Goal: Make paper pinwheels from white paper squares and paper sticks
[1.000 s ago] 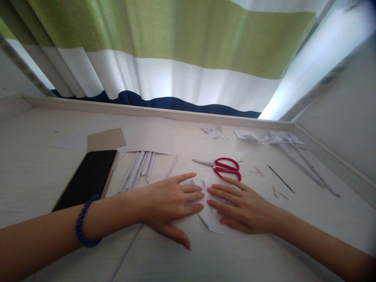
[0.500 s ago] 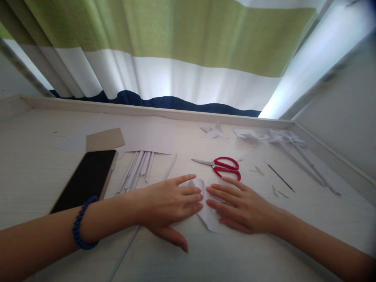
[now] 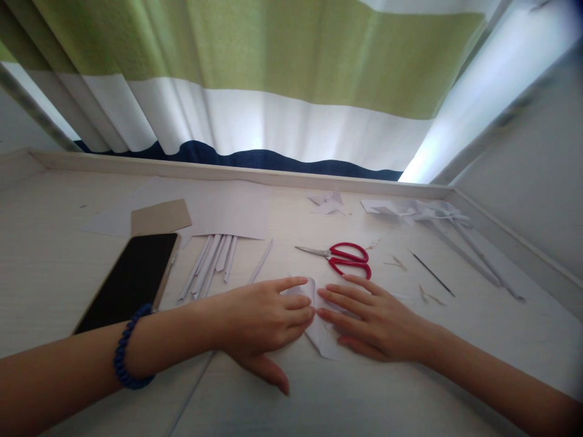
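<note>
Head view: both hands lie flat, palms down, on a folded white paper in the middle of the tabletop, somewhat nearer its near edge. The left hand covers the paper's left part with its fingers stretched out side by side and its thumb splayed back toward the near edge. The right hand mirrors it, and the fingertips of the two hands almost meet over a raised curl of the paper. Neither hand pinches anything. The flat pressure looks meant to pin the paper down and keep its folds from springing up.

Both forearms come in low from the near corners, with the wrists almost level with the surface. A blue bracelet sits on the left wrist. Red scissors lie just beyond the fingertips, probably left there to be within easy reach. A phone rests toward the left edge, with paper sticks between it and the scissors.
</note>
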Tool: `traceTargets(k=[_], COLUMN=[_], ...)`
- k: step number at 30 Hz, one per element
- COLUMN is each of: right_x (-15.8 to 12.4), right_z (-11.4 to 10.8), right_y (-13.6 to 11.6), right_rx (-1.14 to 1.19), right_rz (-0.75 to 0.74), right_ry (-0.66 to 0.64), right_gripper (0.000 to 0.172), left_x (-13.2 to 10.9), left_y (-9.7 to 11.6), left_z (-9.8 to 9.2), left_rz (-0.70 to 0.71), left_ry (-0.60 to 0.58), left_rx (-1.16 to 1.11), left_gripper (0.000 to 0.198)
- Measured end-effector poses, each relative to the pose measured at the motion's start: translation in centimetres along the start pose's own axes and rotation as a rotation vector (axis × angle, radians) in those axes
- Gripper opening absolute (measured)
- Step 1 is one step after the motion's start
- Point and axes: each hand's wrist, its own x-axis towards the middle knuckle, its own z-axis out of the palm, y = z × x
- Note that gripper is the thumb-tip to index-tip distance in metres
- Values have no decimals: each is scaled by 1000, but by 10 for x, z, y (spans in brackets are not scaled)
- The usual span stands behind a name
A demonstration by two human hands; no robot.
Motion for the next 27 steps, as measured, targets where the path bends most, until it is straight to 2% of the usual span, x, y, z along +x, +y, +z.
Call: traceTargets(k=[3, 7, 9, 13, 20, 27], right_x=[-1, 2, 6, 15, 27, 34], right_z=[-4, -8, -8, -3, -2, -6], right_y=[5, 14, 16, 11, -5, -20], right_rx=[69, 178, 226, 261, 211, 14], right_rz=[79, 355, 443, 476, 529, 515], right_ry=[50, 169, 177, 151, 162, 143], right_gripper=[40, 29, 21, 14, 15, 21], left_x=[1, 2, 2, 3, 2, 2], left_y=[0, 2, 2, 3, 3, 2], left_z=[-1, -1, -1, -1, 0, 0], left_rz=[4, 1, 9, 34, 50, 53], left_ry=[8, 32, 17, -31, -73, -80], left_rx=[14, 29, 49, 94, 129, 138], left_gripper=[59, 55, 55, 57, 66, 65])
